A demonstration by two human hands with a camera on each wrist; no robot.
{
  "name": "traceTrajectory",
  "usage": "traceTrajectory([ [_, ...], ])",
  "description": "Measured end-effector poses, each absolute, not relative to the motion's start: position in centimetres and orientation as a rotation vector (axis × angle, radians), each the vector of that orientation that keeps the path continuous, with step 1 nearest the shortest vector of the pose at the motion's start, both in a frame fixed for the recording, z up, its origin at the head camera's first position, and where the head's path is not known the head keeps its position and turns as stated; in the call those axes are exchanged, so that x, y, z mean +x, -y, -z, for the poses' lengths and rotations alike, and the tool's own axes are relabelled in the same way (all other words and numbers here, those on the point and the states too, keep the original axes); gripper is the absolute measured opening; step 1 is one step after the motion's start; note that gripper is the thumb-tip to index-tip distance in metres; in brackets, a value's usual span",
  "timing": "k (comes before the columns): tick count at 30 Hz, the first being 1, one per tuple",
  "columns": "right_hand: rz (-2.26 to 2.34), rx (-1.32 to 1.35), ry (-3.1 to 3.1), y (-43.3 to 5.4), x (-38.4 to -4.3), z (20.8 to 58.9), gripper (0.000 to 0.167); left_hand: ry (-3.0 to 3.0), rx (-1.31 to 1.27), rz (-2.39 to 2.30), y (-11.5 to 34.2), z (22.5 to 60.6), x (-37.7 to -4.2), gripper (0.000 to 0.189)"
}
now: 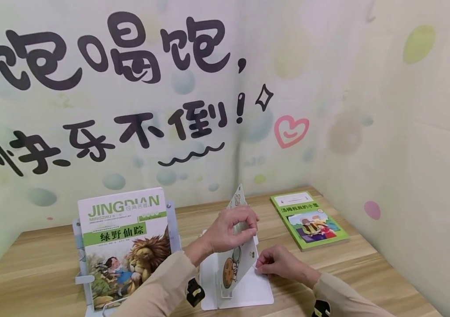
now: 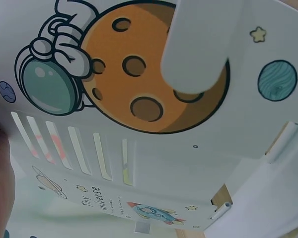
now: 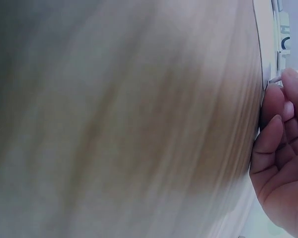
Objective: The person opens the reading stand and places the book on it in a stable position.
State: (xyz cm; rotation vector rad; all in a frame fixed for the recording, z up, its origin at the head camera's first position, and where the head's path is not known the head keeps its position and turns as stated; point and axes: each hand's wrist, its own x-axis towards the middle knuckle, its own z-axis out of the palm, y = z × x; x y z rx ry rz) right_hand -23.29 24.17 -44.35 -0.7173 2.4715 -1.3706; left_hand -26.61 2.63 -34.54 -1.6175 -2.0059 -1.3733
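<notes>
A white book stand (image 1: 244, 264) printed with an astronaut and planet stands on the table, its panel tilted up from a flat base plate (image 1: 252, 295). My left hand (image 1: 226, 231) grips the panel's upper edge with curled fingers and thumb. In the left wrist view the panel (image 2: 159, 153) shows slots, a rocket and a rounded white tab (image 2: 203, 44); only part of that hand appears at the left edge. Low on the stand's right side, my right hand (image 1: 288, 264) pinches a thin metal rod (image 3: 275, 79) between thumb and finger, the other fingers curled close over the table.
To the left, another book stand (image 1: 86, 279) holds a book with a lion cover (image 1: 129, 246). A green-bordered book (image 1: 309, 220) lies flat at the right rear. The wooden table (image 1: 367, 281) meets a printed wall covering (image 1: 209, 176) behind and at the right.
</notes>
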Motion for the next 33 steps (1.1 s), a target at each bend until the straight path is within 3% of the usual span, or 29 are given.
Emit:
traceTrajectory([
  [33, 1.373, -0.622, -2.465, -23.0, -23.0, 44.3, 0.009, 2.039, -1.596, 1.363, -3.1, 35.0, -26.6, 0.007],
])
